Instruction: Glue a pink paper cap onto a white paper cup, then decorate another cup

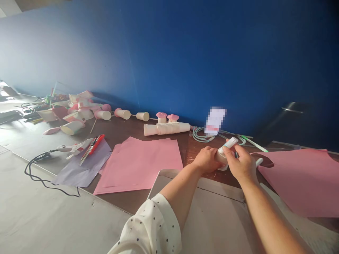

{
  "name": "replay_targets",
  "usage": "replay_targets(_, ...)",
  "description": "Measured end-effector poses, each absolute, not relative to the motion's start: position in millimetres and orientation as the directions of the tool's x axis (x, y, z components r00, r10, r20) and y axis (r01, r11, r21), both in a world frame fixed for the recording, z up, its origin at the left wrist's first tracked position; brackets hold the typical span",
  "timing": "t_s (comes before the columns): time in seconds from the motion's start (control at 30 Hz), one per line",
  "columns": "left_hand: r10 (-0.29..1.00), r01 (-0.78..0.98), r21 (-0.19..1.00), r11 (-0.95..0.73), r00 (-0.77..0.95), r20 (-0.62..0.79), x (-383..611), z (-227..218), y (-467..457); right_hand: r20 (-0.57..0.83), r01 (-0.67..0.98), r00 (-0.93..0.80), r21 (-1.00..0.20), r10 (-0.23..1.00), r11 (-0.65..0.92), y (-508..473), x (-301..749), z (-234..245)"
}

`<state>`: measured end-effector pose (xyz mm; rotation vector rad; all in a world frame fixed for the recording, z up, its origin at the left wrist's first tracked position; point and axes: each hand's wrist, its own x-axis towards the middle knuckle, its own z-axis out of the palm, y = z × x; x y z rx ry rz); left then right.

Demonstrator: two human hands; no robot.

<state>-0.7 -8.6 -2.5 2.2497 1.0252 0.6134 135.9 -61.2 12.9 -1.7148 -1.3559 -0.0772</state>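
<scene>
My left hand is closed around a white paper cup lying on its side on the brown table. My right hand grips a white glue stick, whose tip points up and left over the cup. A thin white stick pokes out just right of my right hand. Both hands meet near the table's middle, between two pink paper sheets.
A stack of pink paper lies left of my hands, and a large pink sheet to the right. A white cardboard box sits under my forearms. Stacked paper cups, scissors, a glue gun with black cord, and finished cup crafts lie beyond.
</scene>
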Motion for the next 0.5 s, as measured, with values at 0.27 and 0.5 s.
replay_targets(0.27,0.779,0.517,0.675,-0.526,0.612,0.138,-3.6,2.4,-10.8,0.574,0.753,0.434,-0.654,0.695,0.07,-65.9,136.7,16.2)
replay_targets(0.5,0.783,0.516,0.682,-0.518,0.607,0.136,-2.9,-1.2,-9.5,0.612,0.686,0.526,-0.716,0.591,0.13,-66.2,135.2,15.8)
